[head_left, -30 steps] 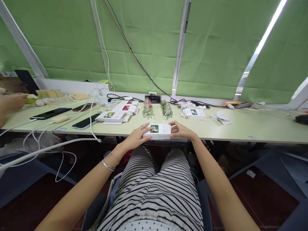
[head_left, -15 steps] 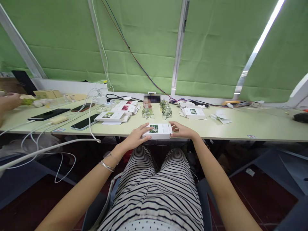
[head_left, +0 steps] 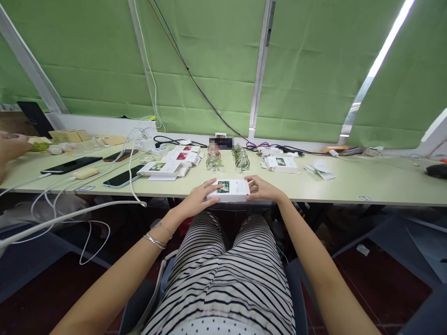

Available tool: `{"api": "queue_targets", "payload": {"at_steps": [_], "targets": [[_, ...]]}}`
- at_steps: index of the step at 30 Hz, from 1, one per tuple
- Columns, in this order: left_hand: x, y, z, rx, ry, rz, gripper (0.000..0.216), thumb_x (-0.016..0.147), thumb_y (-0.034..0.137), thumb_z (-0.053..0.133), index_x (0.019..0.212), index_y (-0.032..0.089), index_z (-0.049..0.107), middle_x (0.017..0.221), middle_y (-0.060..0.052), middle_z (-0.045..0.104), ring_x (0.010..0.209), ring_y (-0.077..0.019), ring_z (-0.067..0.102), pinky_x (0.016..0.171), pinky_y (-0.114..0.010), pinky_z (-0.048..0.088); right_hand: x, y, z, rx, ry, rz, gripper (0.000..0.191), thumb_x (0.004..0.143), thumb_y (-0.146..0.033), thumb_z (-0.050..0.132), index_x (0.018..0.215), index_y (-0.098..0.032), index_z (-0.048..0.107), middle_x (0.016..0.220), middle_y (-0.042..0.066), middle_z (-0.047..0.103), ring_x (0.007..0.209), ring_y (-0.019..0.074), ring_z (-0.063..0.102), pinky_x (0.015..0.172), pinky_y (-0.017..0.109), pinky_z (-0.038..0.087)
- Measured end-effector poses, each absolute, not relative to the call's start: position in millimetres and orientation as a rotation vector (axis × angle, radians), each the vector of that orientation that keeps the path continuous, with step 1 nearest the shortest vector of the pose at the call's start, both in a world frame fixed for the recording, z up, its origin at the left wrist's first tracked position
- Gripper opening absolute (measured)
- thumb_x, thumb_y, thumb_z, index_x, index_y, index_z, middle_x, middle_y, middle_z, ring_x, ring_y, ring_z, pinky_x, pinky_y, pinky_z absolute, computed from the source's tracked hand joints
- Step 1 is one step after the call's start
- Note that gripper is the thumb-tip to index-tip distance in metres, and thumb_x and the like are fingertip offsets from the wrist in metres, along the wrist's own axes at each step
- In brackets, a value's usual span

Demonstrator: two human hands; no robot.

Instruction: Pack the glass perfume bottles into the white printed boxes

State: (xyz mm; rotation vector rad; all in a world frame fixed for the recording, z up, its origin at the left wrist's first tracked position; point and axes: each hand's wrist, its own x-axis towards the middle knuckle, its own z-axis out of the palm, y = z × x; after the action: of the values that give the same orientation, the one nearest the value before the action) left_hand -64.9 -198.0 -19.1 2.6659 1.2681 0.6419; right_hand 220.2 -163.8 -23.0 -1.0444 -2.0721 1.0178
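A flat white carton with a picture of white flowers on green leaves lies at the table's front edge. My left hand grips its left end, fingers over the top and the thumb along the front side. At the opposite end, my right hand has its bent fingers against the carton's end flap, thumb low. Behind the carton stand two rows of clear, round glass-like items, one row tinted green and pink, the other green. What they are exactly, I cannot make out.
White cartons with pink and green pictures lie to the left, more white cartons to the right. Folded leaflets sit farther right. Phones and white cables spread leftward. Another person's hand shows at far left.
The flap at the carton's right end, sticking out before, now looks pushed in under my right fingers. My left hand and the carton have barely moved.
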Motion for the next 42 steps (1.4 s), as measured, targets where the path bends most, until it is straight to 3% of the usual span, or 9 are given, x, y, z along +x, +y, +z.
{"api": "queue_targets", "payload": {"at_steps": [6, 17, 21, 25, 30, 42], "targets": [[-64.4, -198.4, -19.7, 2.664, 1.281, 0.648, 0.052, 0.087, 0.053, 0.036, 0.132, 0.029, 0.041, 0.147, -0.006, 0.026, 0.129, -0.0254, 0.035, 0.105, -0.039, 0.028, 217.1, -165.1, -22.9, -1.005, -1.988, 1.091, 0.076, 0.056, -0.031, 0.079, 0.121, -0.021, 0.04, 0.106, 0.005, 0.045, 0.101, 0.0168, 0.052, 0.096, 0.04, 0.046], [-65.2, -198.0, -20.2, 2.65, 1.281, 0.655, 0.051, 0.087, 0.052, 0.037, 0.132, 0.029, 0.041, 0.147, -0.006, 0.026, 0.128, -0.0248, 0.036, 0.105, -0.039, 0.028, 215.5, -163.6, -24.5, -0.948, -1.976, 1.084, 0.065, 0.058, -0.035, 0.075, 0.116, -0.026, 0.048, 0.128, 0.005, 0.033, 0.101, 0.0147, 0.048, 0.097, 0.037, 0.046], [-65.0, -197.9, -20.3, 2.644, 1.285, 0.655, 0.052, 0.086, 0.054, 0.036, 0.132, 0.03, 0.041, 0.147, -0.006, 0.026, 0.127, -0.0253, 0.037, 0.104, -0.04, 0.029, 216.9, -163.4, -24.4, -0.925, -1.963, 1.133, 0.072, 0.06, -0.034, 0.074, 0.124, -0.026, 0.042, 0.133, 0.007, 0.031, 0.103, 0.0159, 0.048, 0.095, 0.037, 0.046], [-64.9, -198.1, -20.1, 2.648, 1.284, 0.656, 0.052, 0.086, 0.053, 0.036, 0.132, 0.029, 0.041, 0.147, -0.006, 0.026, 0.128, -0.0252, 0.036, 0.105, -0.04, 0.028, 219.7, -165.4, -22.1, -0.928, -1.896, 1.172, 0.063, 0.07, -0.035, 0.066, 0.126, -0.025, 0.039, 0.128, 0.008, 0.04, 0.101, 0.0163, 0.054, 0.094, 0.039, 0.045], [-65.1, -198.1, -20.0, 2.651, 1.285, 0.656, 0.052, 0.087, 0.053, 0.036, 0.132, 0.029, 0.041, 0.147, -0.006, 0.027, 0.126, -0.0249, 0.038, 0.104, -0.04, 0.029, 218.8, -164.7, -21.8, -0.989, -1.852, 1.125, 0.039, 0.071, -0.033, 0.066, 0.103, -0.021, 0.048, 0.107, 0.005, 0.054, 0.095, 0.0168, 0.058, 0.09, 0.04, 0.047], [-64.4, -199.2, -19.5, 2.656, 1.286, 0.655, 0.052, 0.087, 0.053, 0.036, 0.133, 0.029, 0.04, 0.147, -0.005, 0.026, 0.128, -0.0252, 0.036, 0.105, -0.04, 0.028, 218.7, -161.0, -25.1, -1.063, -1.89, 1.082, 0.03, 0.071, -0.032, 0.068, 0.094, -0.018, 0.054, 0.096, 0.006, 0.065, 0.092, 0.0196, 0.062, 0.084, 0.038, 0.05]]}}
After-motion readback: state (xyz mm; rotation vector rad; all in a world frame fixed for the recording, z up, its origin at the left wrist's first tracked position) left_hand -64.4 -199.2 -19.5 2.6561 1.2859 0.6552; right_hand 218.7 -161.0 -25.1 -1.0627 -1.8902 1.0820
